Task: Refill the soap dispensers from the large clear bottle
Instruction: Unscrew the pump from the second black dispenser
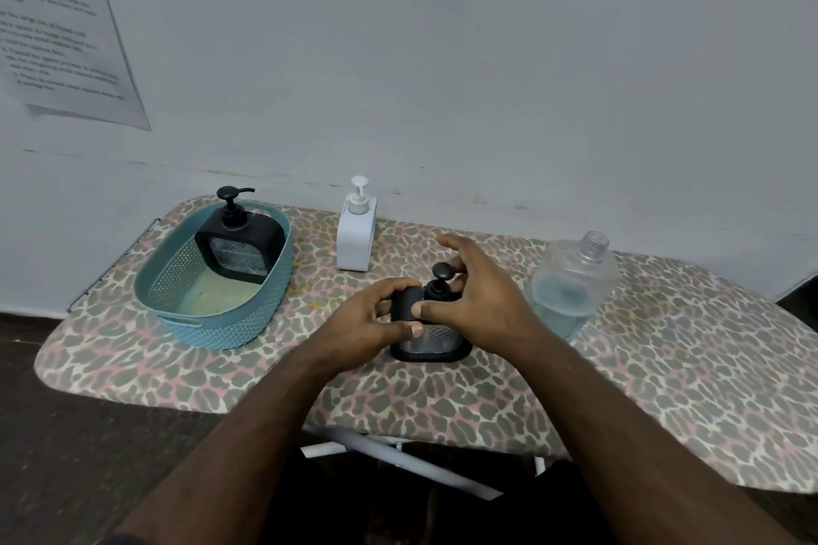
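Two hands meet at the centre of the frame over a small black soap dispenser (431, 341) that stands upright on the bench (664, 367), an ironing board covered in leopard-print fabric. The left hand (372, 323) comes in from the lower left and grips the dispenser's upper left shoulder, its fingers (389, 294) curled round the black body and its thumb laid across the front. The right hand (478, 305) comes in from the lower right and sits over the black pump head (442, 272), which rises straight up from the top of the dispenser. Its thumb and curled fingers close round the pump collar just below the knob, while the forefinger points loosely up and to the left. The pump's long axis is vertical and lies directly within the right fingers, so that hand looks the better placed to twist it; whether it is being loosened or tightened cannot be told.

Right of centre, just beside the right wrist, stands the large clear bottle (571, 288), uncapped and roughly half full of pale liquid. Behind the hands a white dispenser (355, 239) stands near the wall. At middle left a teal basket (212, 305) holds another black dispenser (241, 243), leaning.
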{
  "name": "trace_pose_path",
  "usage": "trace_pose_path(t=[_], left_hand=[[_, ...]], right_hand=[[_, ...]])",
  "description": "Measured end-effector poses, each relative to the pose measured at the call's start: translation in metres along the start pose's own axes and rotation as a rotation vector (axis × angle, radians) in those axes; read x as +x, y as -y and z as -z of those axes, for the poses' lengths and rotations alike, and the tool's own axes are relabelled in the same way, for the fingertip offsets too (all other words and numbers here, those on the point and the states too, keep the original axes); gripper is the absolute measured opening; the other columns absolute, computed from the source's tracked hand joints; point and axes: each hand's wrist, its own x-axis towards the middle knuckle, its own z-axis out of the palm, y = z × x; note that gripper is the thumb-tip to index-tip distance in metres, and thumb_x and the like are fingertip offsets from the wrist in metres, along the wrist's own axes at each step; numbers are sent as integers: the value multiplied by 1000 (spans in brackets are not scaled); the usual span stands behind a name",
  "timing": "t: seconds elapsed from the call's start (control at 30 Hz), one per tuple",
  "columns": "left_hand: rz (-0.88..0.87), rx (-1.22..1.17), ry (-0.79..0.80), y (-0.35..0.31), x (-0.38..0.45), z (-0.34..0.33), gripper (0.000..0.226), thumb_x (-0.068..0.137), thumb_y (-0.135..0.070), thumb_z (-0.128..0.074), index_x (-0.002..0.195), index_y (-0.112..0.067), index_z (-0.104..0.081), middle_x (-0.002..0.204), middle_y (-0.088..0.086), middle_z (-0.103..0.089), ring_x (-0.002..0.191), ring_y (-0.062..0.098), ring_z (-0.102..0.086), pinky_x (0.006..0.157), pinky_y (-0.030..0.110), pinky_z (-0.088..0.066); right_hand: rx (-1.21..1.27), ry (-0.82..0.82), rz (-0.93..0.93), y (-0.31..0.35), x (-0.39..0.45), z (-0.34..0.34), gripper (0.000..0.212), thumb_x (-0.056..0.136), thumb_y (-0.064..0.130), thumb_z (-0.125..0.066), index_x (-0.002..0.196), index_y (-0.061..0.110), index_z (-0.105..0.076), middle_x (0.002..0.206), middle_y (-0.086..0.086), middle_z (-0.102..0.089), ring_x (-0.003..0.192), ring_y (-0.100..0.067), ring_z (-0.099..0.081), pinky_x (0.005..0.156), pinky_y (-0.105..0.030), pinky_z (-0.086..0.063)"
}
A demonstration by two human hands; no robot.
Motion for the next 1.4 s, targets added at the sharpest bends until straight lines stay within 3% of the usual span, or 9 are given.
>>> trace_pose_path(t=[0.17, 0.27, 0.4, 0.6, 0.9, 1.07, 1.17, 1.23, 1.4], left_hand=[[1, -22, -1, 1, -1, 0, 55, 81, -18, -80, 131, -30, -61, 130, -6, -67, 123, 12, -63, 100, 35, -56], [-1, -16, 6, 1, -1, 0, 54, 84, -13, -79, 132, -29, -61, 130, -8, -67, 123, 10, -62, 99, 32, -56], [1, -11, -1, 0, -1, 0, 55, 80, -19, -79, 132, -29, -61, 130, -9, -67, 124, 9, -62, 100, 31, -55], [5, 0, -11, 1, -2, -1, 58, 77, -23, -79, 133, -29, -62, 129, -9, -68, 124, 8, -62, 102, 34, -54], [10, 10, -9, -1, -2, -1, 58, 78, -24, -80, 133, -29, -61, 130, -9, -67, 124, 8, -62, 103, 37, -54], [20, -10, -13, -1, -3, 0, 57, 78, -20, -80, 133, -26, -62, 128, -8, -69, 122, 9, -63, 100, 35, -55], [23, -33, -37, -3, -3, -1, 52, 84, -7, -79, 129, -28, -64, 126, -4, -69, 120, 13, -65, 97, 34, -57], [30, -42, -71, -6, -2, -1, 51, 84, -4, -79, 123, -33, -65, 123, -3, -71, 117, 15, -67, 94, 33, -59], [36, -29, -151, -13, -3, 14, 54, 70, -18, -84, 116, -40, -67, 121, -6, -71, 115, 16, -68, 95, 39, -59]], right_hand=[[17, -129, 1, 10, 1, 11, 73, 75, 28, -80, 141, 35, -50, 99, 15, -60, 83, -8, -62, 75, -26, -49], [135, -197, 8, 19, 3, 28, 69, 71, 27, -81, 134, 39, -54, 97, 11, -62, 74, -8, -59, 80, -36, -56], [158, -201, 35, 27, -4, 50, 65, 76, 22, -81, 133, 40, -55, 92, 12, -60, 67, -4, -54, 76, -30, -54], [211, -215, 75, 29, -11, 59, 62, 77, 19, -80, 130, 41, -57, 85, 18, -60, 90, -16, -67, 86, -43, -57], [223, -261, 106, 28, -14, 54, 57, 80, 14, -76, 128, 38, -58, 83, 23, -58, 85, -12, -64, 78, -24, -54], [306, -347, 158, 27, -15, 61, 49, 79, 17, -78, 123, 33, -64, 87, 13, -61, 92, -23, -68, 83, -36, -59], [324, -497, 159, 22, -14, 66, 38, 82, 15, -82, 116, 28, -69, 97, 6, -68, 92, -19, -68, 84, -34, -58], [302, -550, 117, 16, -13, 61, 29, 81, 16, -83, 105, 28, -71, 91, 8, -67, 84, -13, -66, 78, -29, -57], [176, -590, -16, -14, -12, 19, 24, 78, 14, -84, 85, 23, -63, 83, 3, -64, 74, -13, -62, 64, -23, -51]])
